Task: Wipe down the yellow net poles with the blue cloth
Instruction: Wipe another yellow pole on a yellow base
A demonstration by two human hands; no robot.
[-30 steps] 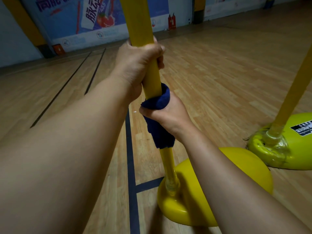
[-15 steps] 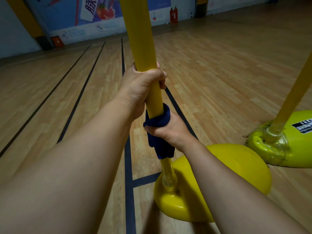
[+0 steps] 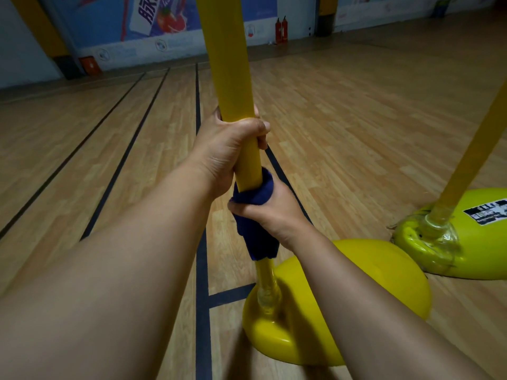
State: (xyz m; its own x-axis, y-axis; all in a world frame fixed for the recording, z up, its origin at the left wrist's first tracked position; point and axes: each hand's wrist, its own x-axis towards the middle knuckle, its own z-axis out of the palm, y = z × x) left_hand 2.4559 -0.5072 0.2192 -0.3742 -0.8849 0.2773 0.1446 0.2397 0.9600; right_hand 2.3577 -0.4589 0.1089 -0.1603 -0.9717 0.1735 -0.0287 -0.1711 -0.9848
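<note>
Head view shows the right hand [image 3: 270,212] gripping the blue cloth [image 3: 256,229] round the near yellow pole [image 3: 233,78], lower than a second ago, just under the bare left hand [image 3: 227,144] clasping it, so wiping nears the base [image 3: 370,275].

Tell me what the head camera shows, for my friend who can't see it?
Two hands grip a yellow pole: the left hand holds it bare, and just below, the right hand squeezes a blue cloth around it. The pole stands in a yellow base on a wooden gym floor, with a second pole's base to the right.
</note>
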